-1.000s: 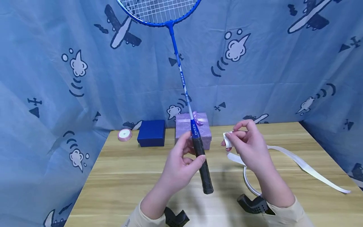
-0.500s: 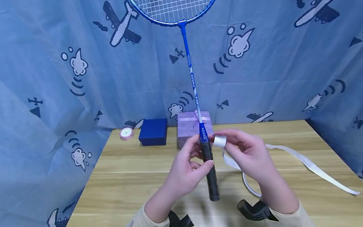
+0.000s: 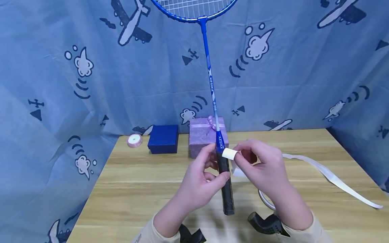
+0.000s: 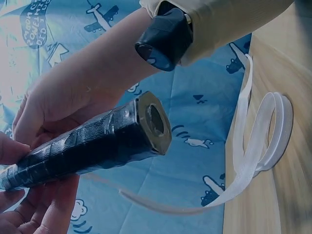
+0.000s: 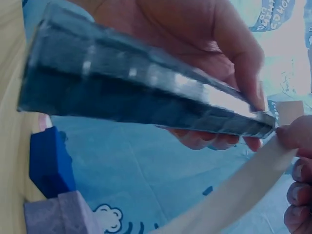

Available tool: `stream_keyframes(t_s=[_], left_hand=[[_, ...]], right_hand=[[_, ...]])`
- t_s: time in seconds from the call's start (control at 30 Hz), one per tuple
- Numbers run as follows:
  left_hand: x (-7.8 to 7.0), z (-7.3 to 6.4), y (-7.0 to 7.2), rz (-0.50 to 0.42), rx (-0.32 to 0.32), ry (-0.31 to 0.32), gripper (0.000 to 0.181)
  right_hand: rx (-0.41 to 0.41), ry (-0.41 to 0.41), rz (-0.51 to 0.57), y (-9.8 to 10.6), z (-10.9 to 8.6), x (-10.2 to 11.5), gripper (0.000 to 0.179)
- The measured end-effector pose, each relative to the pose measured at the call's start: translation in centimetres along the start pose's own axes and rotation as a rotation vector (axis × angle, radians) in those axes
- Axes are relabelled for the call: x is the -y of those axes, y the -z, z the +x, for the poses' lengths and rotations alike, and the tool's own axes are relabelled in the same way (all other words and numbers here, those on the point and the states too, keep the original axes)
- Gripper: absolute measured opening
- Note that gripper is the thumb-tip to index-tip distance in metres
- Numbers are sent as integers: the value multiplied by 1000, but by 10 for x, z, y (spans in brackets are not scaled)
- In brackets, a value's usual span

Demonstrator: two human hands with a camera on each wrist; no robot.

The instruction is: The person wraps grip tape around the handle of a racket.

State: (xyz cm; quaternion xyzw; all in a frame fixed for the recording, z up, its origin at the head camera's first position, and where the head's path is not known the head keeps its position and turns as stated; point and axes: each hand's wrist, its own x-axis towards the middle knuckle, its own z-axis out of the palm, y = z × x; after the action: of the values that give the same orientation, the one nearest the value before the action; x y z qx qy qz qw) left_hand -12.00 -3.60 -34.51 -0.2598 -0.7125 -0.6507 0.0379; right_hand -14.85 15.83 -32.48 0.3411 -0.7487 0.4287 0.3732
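Note:
My left hand [image 3: 199, 180] grips a blue badminton racket [image 3: 211, 84] by its black handle [image 3: 227, 197], with the strung head raised and partly cut off by the top of the head view. In my right hand [image 3: 265, 170], thumb and fingers pinch the end of a long white strip of grip tape [image 3: 230, 154]. That end overlaps the top of the handle, just below the blue cone. From the fingers the tape hangs down, seen large in the right wrist view. The handle's octagonal butt end [image 4: 156, 122] faces the left wrist camera.
The rest of the white strip lies loosely on the wooden table [image 3: 127, 202], its far end reaching right. Along the back stand a pink ribbon spool [image 3: 134, 140], a dark blue box [image 3: 163, 139] and a purple gift box [image 3: 199, 135]. A patterned blue curtain [image 3: 136, 77] hangs behind.
My right hand has moved left with the tape end, from apart from the racket to the top of its handle. The racket has shifted right and stands more upright.

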Motion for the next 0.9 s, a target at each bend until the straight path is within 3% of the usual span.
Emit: stream_keyframes(t_s=[0.3, 0.63, 0.9], left_hand=[[-1, -3, -4, -4, 24, 9, 65], [-4, -2, -7, -8, 36, 1, 65], [-1, -6, -9, -13, 53, 6, 66]], right_hand=[[-21, -95, 312, -1, -5, 4, 14], [32, -145, 462, 4, -3, 3, 19], [119, -122, 589, 6, -6, 0, 27]])
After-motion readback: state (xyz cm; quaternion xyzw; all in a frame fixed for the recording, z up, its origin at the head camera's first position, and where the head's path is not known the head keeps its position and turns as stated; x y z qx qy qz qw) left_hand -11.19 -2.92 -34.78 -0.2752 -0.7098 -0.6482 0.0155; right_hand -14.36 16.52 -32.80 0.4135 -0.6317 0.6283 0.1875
